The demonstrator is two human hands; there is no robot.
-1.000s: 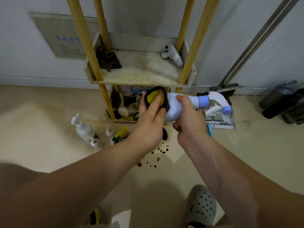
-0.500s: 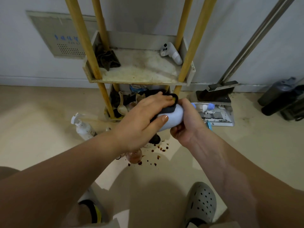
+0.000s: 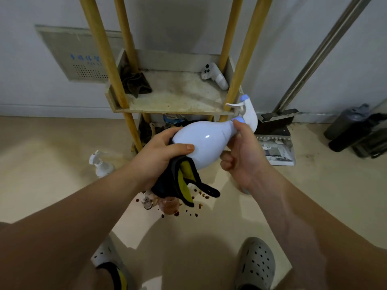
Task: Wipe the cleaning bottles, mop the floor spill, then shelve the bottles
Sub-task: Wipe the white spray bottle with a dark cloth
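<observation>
Head view: 1 white, pear-shaped plastic spray bottle (image 3: 206, 143) with a lilac collar lies tilted at the centre, its trigger head toward 1 o'clock. 2 hands hold it. The left hand (image 3: 161, 153) is curled round the wide base, its thumb across the body, and bunches 1 black-and-yellow cloth (image 3: 182, 185) under that base; the cloth's tail hangs toward 6 o'clock. The right hand (image 3: 240, 158) is curled round the narrow neck, just below the collar.

On the beige floor (image 3: 52, 164), 1 white spotted trigger bottle (image 3: 100, 164) lies at 9 o'clock. A cluster of small bottles (image 3: 165, 206) sits at 6 o'clock, partly hidden by the cloth, so its count is unclear. Brown spill specks (image 3: 194, 214) are scattered around them.

The wooden rack (image 3: 176, 109) with 4 yellow poles stands at 12 o'clock; its front edge is just beyond the held bottle, and the trigger head is near the right front pole. Its stained tray carries 1 dark rag (image 3: 135, 82) and 1 white controller (image 3: 213, 77). Bare floor opens at 9 and 4 o'clock.
</observation>
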